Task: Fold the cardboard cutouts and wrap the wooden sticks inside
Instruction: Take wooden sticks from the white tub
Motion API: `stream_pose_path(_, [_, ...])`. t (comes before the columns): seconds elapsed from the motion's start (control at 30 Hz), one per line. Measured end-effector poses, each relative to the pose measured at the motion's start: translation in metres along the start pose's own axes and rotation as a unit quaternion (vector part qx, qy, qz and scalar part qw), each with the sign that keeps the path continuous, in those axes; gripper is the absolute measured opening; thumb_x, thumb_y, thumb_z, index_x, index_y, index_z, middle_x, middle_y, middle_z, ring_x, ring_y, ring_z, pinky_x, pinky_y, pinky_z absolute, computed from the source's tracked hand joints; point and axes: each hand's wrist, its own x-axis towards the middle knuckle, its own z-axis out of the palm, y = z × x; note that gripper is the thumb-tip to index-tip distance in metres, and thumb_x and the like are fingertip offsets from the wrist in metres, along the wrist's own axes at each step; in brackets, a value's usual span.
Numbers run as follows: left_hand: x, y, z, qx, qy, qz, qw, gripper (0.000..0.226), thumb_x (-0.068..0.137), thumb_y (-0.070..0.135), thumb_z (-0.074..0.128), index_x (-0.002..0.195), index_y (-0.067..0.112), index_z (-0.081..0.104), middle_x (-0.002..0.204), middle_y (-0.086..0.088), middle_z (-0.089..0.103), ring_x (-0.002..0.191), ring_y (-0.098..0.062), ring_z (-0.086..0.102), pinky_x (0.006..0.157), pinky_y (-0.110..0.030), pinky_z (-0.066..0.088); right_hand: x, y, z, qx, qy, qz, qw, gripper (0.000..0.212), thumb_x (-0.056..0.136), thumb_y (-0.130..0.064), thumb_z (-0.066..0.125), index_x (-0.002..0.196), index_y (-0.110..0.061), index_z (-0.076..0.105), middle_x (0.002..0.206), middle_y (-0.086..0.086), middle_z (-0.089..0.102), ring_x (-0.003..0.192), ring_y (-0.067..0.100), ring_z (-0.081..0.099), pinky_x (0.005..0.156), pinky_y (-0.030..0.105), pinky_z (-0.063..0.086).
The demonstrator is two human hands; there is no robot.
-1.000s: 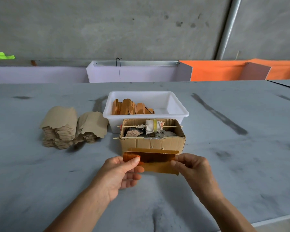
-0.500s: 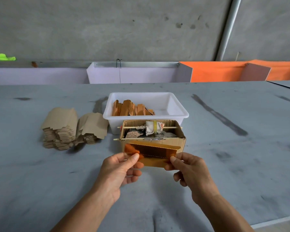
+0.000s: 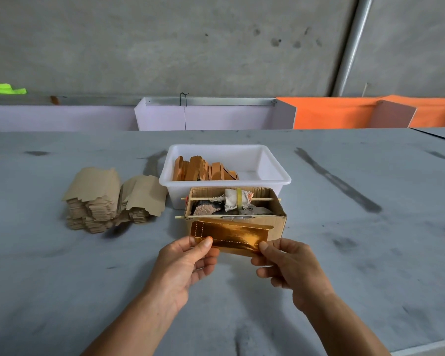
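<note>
Cardboard cutout (image 3: 230,237), gold side up, hangs just before the open cardboard box (image 3: 276,227), pinched at its lower corners by the left hand (image 3: 188,263) and right hand (image 3: 288,268). Folding looks underway; next comes creasing along the dotted lines.

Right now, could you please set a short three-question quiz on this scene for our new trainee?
1. True or false: both hands, left hand and right hand, pinch the gold cutout.
2. Where do the wooden sticks lie? A) white tub B) cardboard box C) table
3. Fill in: the stacks of brown cutouts sit to the ___ of the tub.

Key: 1 true; 2 A; 3 left.
</note>
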Motion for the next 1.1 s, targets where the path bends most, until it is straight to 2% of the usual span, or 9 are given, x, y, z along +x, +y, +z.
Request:
stream_pose_path(0.17, [0.001,-0.001,-0.001,-0.014,-0.005,0.006,1.0,0.004,0.085,0.005,0.062,0.084,0.001,0.061,0.066,-0.008,0.068,0.06,-0.016,0.062,0.053,-0.021,0.054,0.001,0.002,0.0,0.032,-0.012,-0.006,0.999,0.012,0.088,-0.014,0.062,0.086,-0.003,0.066,0.074,0.01,0.073,0.057,0.014,0.065,0.05,0.02,0.047])
stream_pose_path(0.4, [-0.001,-0.002,0.001,-0.002,0.02,0.054,0.998,0.006,0.078,0.0,0.069,0.076,-0.002,0.063,0.06,-0.007,0.067,0.053,-0.012,0.063,0.054,-0.02,0.054,0.001,0.008,0.004,0.129,-0.014,0.001,0.992,0.008,0.085,-0.003,0.063,0.077,-0.001,0.063,0.068,0.016,0.07,0.059,0.014,0.065,0.053,0.021,0.051])
stream_pose_path(0.57, [0.0,-0.004,0.001,0.016,0.057,0.1,0.993,0.015,0.076,-0.006,0.07,0.065,0.004,0.066,0.055,-0.006,0.065,0.058,-0.022,0.057,0.063,-0.031,0.05,-0.001,0.013,0.012,0.154,0.016,-0.037,0.987,0.017,0.084,0.002,0.062,0.069,-0.004,0.058,0.062,0.013,0.068,0.057,0.014,0.064,0.057,0.023,0.051])
stream_pose_path(0.73, [-0.002,-0.007,0.005,0.026,0.057,0.174,0.983,0.02,0.074,-0.009,0.069,0.071,0.011,0.067,0.057,-0.001,0.067,0.056,-0.016,0.057,0.061,-0.027,0.05,-0.003,0.017,0.021,0.193,0.056,-0.087,0.976,0.011,0.084,0.006,0.062,0.081,-0.004,0.058,0.055,0.007,0.063,0.053,0.011,0.063,0.055,0.02,0.048])
stream_pose_path(0.83, [-0.003,-0.01,0.009,0.018,0.056,0.225,0.973,0.026,0.074,-0.012,0.068,0.081,0.012,0.061,0.062,0.001,0.069,0.057,-0.008,0.06,0.058,-0.018,0.05,-0.004,0.018,0.027,0.24,0.081,-0.096,0.963,0.028,0.082,0.008,0.063,0.098,-0.014,0.055,0.061,0.009,0.061,0.054,0.012,0.064,0.06,0.025,0.047])
stream_pose_path(0.9, [-0.003,-0.012,0.012,0.002,0.059,0.248,0.967,0.033,0.074,-0.014,0.067,0.09,0.014,0.057,0.068,0.001,0.071,0.061,-0.006,0.062,0.059,-0.015,0.05,-0.004,0.021,0.031,0.27,0.091,-0.088,0.955,0.039,0.082,0.005,0.065,0.106,-0.022,0.052,0.061,0.005,0.064,0.057,0.013,0.065,0.064,0.028,0.046])
stream_pose_path(0.97, [-0.003,-0.014,0.014,-0.01,0.066,0.27,0.96,0.04,0.074,-0.015,0.066,0.094,0.018,0.055,0.073,0.002,0.073,0.065,-0.006,0.064,0.062,-0.014,0.051,-0.004,0.023,0.036,0.304,0.084,-0.064,0.947,0.045,0.079,0.003,0.069,0.113,-0.02,0.05,0.061,0.003,0.064,0.062,0.014,0.065,0.066,0.029,0.045])
stream_pose_path(1.03, [-0.005,-0.016,0.017,-0.015,0.067,0.288,0.955,0.044,0.074,-0.017,0.065,0.096,0.02,0.054,0.075,0.001,0.074,0.067,-0.006,0.066,0.063,-0.013,0.05,-0.005,0.025,0.04,0.331,0.063,-0.037,0.941,0.055,0.071,0.0,0.074,0.119,-0.012,0.051,0.072,0.009,0.061,0.07,0.018,0.063,0.066,0.028,0.046])
stream_pose_path(1.1, [-0.006,-0.019,0.021,-0.015,0.064,0.296,0.953,0.047,0.071,-0.019,0.066,0.096,0.019,0.053,0.077,-0.001,0.074,0.069,-0.007,0.068,0.063,-0.013,0.051,-0.005,0.023,0.044,0.348,0.038,-0.023,0.937,0.056,0.06,-0.006,0.077,0.111,-0.007,0.055,0.078,0.012,0.059,0.072,0.018,0.062,0.063,0.025,0.048])
